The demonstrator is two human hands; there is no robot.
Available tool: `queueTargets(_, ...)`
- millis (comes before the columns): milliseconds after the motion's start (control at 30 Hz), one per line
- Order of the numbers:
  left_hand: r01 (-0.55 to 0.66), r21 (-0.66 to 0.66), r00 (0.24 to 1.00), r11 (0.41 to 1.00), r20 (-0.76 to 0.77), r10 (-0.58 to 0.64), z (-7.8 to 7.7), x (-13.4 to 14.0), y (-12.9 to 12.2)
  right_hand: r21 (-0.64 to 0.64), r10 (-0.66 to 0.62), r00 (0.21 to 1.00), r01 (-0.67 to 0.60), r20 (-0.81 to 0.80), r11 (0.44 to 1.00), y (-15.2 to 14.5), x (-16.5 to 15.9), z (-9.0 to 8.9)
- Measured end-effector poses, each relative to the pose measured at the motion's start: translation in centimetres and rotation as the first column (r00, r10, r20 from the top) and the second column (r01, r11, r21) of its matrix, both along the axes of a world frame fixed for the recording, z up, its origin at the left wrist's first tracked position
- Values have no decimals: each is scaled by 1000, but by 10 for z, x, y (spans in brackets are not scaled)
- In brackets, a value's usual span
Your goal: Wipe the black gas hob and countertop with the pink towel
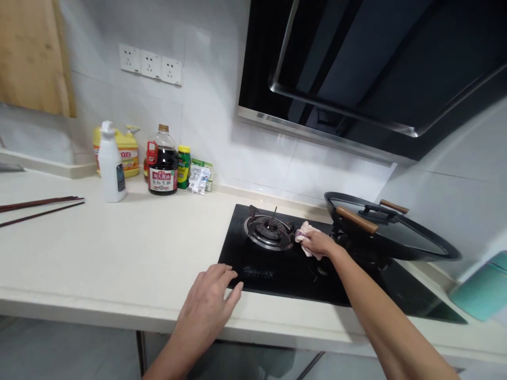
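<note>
My right hand (319, 244) is closed on a crumpled pale pink cloth (307, 232), which is pressed to the black glass gas stove (253, 264) just right of the left burner (271, 230). Part of the cloth is hidden under my fingers. My left hand (209, 295) hovers or rests at the stove's front left corner, fingers apart and holding nothing; whether it touches the glass I cannot tell. A large black wok (380, 240) with a glass lid (407, 232) and wooden handles covers the right burner.
On the counter (158, 248), a white bottle (111, 169), yellow detergent jug (129, 155), soy sauce bottle (163, 169) and green bottle (184, 168) stand by the wall. Chopsticks (43, 206) lie at left. A black range hood (336, 68) overhangs the stove; a green container (481, 287) stands at right.
</note>
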State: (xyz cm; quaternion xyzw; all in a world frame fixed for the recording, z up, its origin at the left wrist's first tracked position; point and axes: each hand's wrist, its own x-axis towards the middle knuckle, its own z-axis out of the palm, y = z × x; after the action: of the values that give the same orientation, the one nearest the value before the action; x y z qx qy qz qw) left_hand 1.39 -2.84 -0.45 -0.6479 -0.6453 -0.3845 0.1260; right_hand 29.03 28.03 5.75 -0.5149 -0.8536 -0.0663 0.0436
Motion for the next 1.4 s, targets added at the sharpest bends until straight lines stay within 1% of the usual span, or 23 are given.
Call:
queueTargets(67,1,0,1000,1000,-3,-1,1,1,0,-44,0,998,2,59,999,-12,-2,0)
queueTargets(133,-2,7,1000,1000,-6,2,1,2,0,-47,23,996,-19,90,999,-29,-3,-2)
queueTargets(267,-10,16,1000,1000,-8,10,-1,2,1,-2,85,990,-85,108,996,-62,-6,-9)
queueTargets(400,-6,-3,1000,1000,0,6,-1,2,1,52,139,984,-145,110,988,-88,-9,-12)
queueTargets(600,-12,-40,1000,999,-4,12,1,3,0,147,313,949,-316,41,937,-118,-15,-18)
queueTargets(667,-14,-33,1000,999,-4,14,1,3,0,178,321,946,-324,43,929,-135,-20,-22)
queueTargets(767,-16,-19,1000,1000,0,16,1,4,0,234,305,951,-307,46,922,-170,-30,-27)
queueTargets(867,-15,-14,1000,1000,-1,15,1,5,-1,226,340,940,-329,-8,917,-198,-36,-25)
queueTargets(933,-14,-12,1000,1000,-7,14,1,5,-2,166,393,917,-378,-67,911,-203,-38,-20)
queueTargets(1000,-16,-5,1000,1000,-10,16,0,6,-2,94,422,899,-413,-119,906,-197,-41,-14)
queueTargets(1100,-10,11,1000,1000,-7,10,-3,4,-1,20,372,916,-374,-148,927,-178,-54,-9)
queueTargets(1167,-25,54,1000,998,17,24,-6,2,1,38,341,931,-339,-131,940,-167,-70,-9)
queueTargets(1267,-86,148,993,985,94,73,-8,-3,6,134,327,940,-313,-101,940,-162,-102,-11)
queueTargets(1333,-124,178,985,976,142,100,-8,-6,9,165,333,935,-312,-125,936,-167,-124,-12)
queueTargets(1400,-161,185,975,970,184,127,-7,-8,11,154,392,903,-368,-178,917,-178,-144,-13)
